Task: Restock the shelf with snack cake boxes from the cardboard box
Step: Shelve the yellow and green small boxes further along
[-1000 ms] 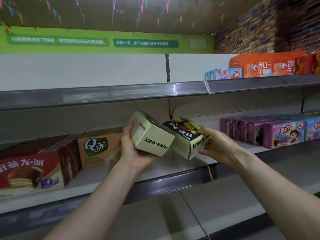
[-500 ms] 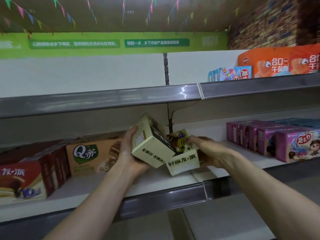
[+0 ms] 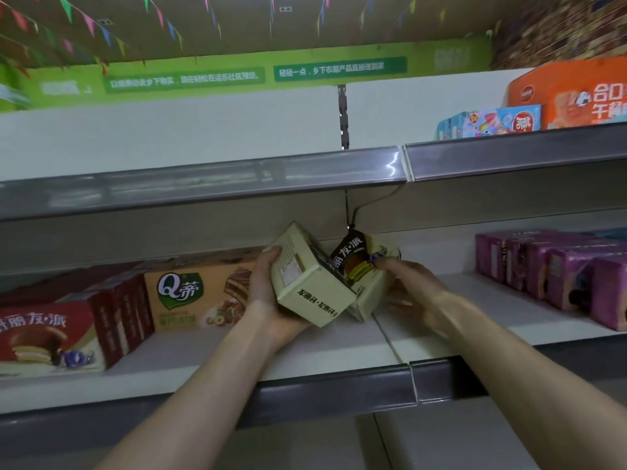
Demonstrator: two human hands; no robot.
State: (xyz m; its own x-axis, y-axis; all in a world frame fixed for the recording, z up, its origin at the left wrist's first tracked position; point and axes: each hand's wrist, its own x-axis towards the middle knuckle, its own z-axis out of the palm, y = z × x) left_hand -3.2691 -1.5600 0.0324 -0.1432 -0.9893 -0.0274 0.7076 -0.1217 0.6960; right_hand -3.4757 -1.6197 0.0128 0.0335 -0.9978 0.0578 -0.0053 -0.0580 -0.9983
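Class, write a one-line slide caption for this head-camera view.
Left hand and right hand each hold a cream snack cake box over the middle shelf.

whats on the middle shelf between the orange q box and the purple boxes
In the head view, only the two cream snack cake boxes: one in the left hand, one in the right hand. Otherwise the shelf is bare there.

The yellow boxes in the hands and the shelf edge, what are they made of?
The two pale yellow boxes look like thin printed cardboard: flat matte faces and sharp folded edges. The grey shelf edge looks like shiny plastic or metal, since light glints on it; which one cannot be told.
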